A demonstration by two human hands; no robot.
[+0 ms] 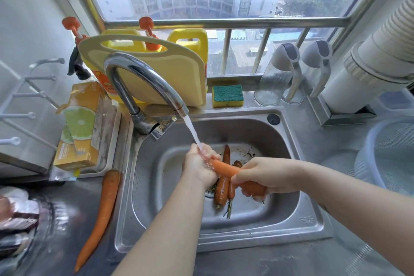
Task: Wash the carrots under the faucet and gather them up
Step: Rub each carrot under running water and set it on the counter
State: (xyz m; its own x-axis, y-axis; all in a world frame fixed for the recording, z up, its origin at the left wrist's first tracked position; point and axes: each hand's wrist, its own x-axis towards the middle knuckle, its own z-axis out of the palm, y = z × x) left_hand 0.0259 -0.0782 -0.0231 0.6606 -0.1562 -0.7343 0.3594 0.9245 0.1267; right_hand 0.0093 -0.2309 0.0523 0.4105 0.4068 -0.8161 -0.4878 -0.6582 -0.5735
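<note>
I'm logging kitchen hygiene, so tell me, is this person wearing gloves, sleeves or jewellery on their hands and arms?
No gloves: the left hand and right hand are bare. Both forearms are uncovered as far as the view shows, no sleeves. No watch, bracelet or ring is visible.

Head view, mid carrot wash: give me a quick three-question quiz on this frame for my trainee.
1. True or false: the faucet is shut off.
2. Where does the long loose carrot lie? A: on the counter left of the sink; B: inside the sink; C: under the faucet.
3. Fill in: the held carrot under the water stream is gripped by the left hand and the ____ hand.
Key: 1 false, water is running. 2 A. 3 right: the right hand grips its other end.
</note>
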